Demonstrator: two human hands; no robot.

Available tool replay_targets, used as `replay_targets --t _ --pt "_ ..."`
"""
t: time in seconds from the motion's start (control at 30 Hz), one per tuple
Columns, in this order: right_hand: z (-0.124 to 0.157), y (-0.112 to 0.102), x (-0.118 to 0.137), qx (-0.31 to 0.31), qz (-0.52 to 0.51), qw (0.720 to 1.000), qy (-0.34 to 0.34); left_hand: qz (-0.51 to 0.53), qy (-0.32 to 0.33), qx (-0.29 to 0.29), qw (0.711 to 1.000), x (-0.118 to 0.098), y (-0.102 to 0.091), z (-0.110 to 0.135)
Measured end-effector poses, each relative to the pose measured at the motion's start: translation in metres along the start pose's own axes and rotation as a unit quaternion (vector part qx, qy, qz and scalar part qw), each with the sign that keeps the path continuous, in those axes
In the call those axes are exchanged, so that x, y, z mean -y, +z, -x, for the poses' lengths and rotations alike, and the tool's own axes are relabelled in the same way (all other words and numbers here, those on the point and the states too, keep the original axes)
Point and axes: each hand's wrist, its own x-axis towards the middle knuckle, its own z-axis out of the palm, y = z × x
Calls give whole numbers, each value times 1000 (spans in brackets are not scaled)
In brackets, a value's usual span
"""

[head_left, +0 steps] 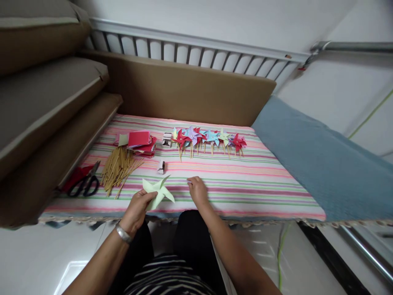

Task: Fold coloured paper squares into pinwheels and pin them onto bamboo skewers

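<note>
My left hand (pixel 138 207) pinches a pale green paper pinwheel (pixel 161 191) at its middle, thumb on top, with the folded blades spread out. No stick shows on this pinwheel. To its right, above the striped cloth, my right hand (pixel 198 191) has its fingertips pressed together; a tiny bit of something may stick out at the tips, too small to make out. Two small open boxes (pixel 161 167) lie beyond the hands. Left of them are a loose heap of thin wooden sticks (pixel 118 170) and a stack of coloured paper pieces (pixel 140 141).
Finished-looking pinwheels on sticks (pixel 211 137) lie in a row at the back. Black-handled scissors (pixel 86 184) rest at the left beside something red. Large cushions (pixel 46 94) are piled on the left; a brown board (pixel 190 90) stands against the slatted rail. Blue fabric (pixel 322 155) covers the right side.
</note>
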Motion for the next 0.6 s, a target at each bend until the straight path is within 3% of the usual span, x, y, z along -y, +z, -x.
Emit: replay_targets --t 0.23,0.37,0.47,0.6 --pt "-9 8 -5 -5 -40 999 -1 1 -12 5 1000 5 2 -3" --pt "-19 2 -3 -17 -107 994 25 -3 -4 13 1000 4 9 -5" --pt "-15 -15 9 -24 -187 981 38 0 15 22 1000 0 16 -5" --pt "14 -57 42 -18 -294 955 27 7 40 18 999 -4 26 -2"
